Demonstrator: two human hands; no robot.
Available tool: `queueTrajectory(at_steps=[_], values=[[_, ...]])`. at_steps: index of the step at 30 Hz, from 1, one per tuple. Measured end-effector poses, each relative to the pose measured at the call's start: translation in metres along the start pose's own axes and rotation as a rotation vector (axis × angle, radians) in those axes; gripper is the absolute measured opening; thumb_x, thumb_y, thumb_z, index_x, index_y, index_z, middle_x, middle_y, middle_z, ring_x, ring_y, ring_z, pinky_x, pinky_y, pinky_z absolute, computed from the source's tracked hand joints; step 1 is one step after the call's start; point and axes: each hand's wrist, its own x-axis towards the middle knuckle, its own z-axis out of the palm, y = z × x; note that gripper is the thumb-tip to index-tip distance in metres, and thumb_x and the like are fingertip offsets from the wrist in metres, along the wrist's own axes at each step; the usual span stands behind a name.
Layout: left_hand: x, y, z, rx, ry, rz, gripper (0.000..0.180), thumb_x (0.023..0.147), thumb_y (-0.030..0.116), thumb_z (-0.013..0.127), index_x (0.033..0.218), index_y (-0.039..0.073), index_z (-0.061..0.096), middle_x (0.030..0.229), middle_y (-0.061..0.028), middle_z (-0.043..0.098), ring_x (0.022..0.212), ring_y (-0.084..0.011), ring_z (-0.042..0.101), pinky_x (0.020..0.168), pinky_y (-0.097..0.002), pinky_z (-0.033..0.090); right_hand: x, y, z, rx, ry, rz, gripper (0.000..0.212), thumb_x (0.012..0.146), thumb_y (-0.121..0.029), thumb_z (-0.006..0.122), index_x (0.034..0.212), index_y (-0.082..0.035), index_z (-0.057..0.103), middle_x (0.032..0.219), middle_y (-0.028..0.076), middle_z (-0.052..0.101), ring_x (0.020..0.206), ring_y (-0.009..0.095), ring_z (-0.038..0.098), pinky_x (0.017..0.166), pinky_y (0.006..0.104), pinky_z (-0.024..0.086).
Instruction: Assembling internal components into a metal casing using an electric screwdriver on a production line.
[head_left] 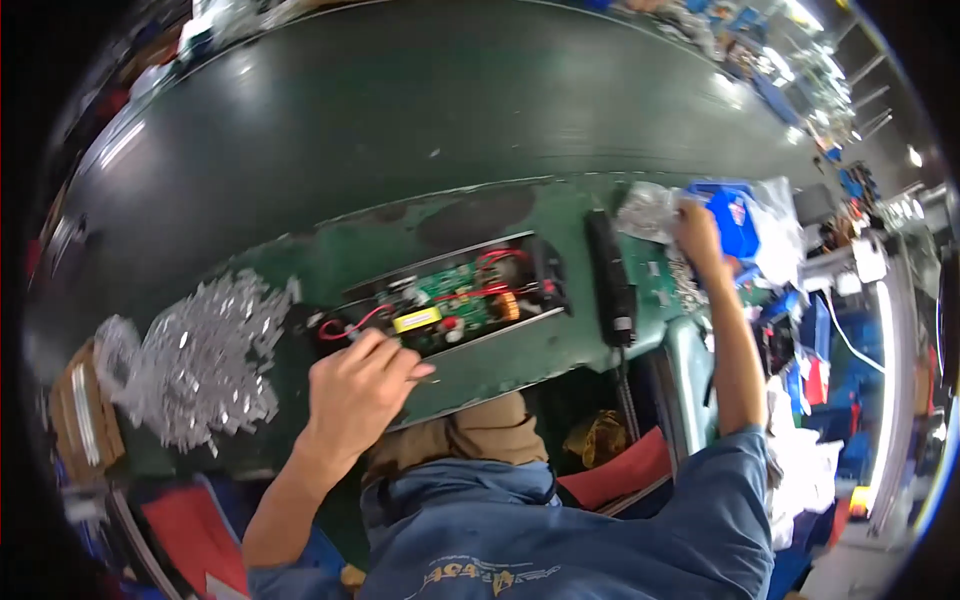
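"Left hand [362,385] curls, contents unclear; the open circuit-board unit [462,288] lies just beyond."
"And the right hand [698,236]?"
"Beside the blue bin [736,224], grip unclear. Left knuckles pushing forward could snag the red wire [369,317]."

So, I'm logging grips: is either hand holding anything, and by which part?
The left hand curls near the circuit board; the right hand is beside the blue bin. Whether either grips anything cannot be told.
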Motion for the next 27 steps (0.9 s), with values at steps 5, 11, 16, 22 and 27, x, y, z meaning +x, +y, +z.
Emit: queueTrajectory(at_steps=[5,11,16,22,27], values=[[-0.01,0.001,0.002,0.028,0.014,-0.073,0.023,0.078,0.023,0.079,0.073,0.013,0.06,0.07,0.0022,0.056,0.073,-0.0142,0.059,0.054,-0.0289,0.049,0.024,-0.002,-0.008,0.123,-0.343,0.053,0.018,0.077,0.001,0.057,0.087,0.006,0.071,0.072,0.021,0.069,0.062,0.027,0.069,0.057,0.0391,0.052],[-0.006,0.002,0.003,0.0,0.001,-0.097,0.024,0.078,0.022,0.081,0.073,0.012,0.059,0.071,0.0022,0.057,0.073,-0.0141,0.06,0.054,-0.0289,0.049,0.027,0.003,0.001,0.047,-0.367,0.099,0.02,0.075,-0.003,0.058,0.091,0.005,0.066,0.089,0.029,0.067,0.09,0.046,0.066,0.075,0.0497,0.05],[0.005,0.007,-0.005,-0.042,0.036,-0.169,0.023,0.077,0.024,0.083,0.078,0.012,0.064,0.07,0.0024,0.059,0.068,-0.0152,0.06,0.053,-0.0307,0.048,0.021,-0.016,-0.009,-0.025,-0.345,0.115,0.017,0.082,-0.008,0.059,0.091,0.002,0.069,0.092,0.025,0.069,0.092,0.043,0.068,0.076,0.0468,0.051],[0.001,0.01,-0.033,-0.641,0.417,-0.494,0.063,0.11,0.047,0.035,0.093,-0.003,0.068,0.083,-0.0148,0.065,0.07,-0.0189,0.06,0.053,-0.0317,0.044,-0.014,-0.091,-0.07,0.051,0.124,0.237,0.021,0.102,-0.019,0.06,0.114,-0.004,0.069,0.095,0.013,0.072,0.081,0.022,0.069,0.075,0.0329,0.053],[-0.013,0.0,-0.04,-0.75,0.212,-0.628,0.081,0.108,0.06,0.018,0.098,-0.004,0.067,0.084,-0.0123,0.065,0.063,-0.0148,0.059,0.057,-0.0254,0.046,-0.097,-0.234,-0.093,0.794,0.042,0.269,0.012,0.104,-0.008,0.055,0.108,0.001,0.063,0.093,0.005,0.062,0.073,0.009,0.057,0.067,0.0223,0.047]])
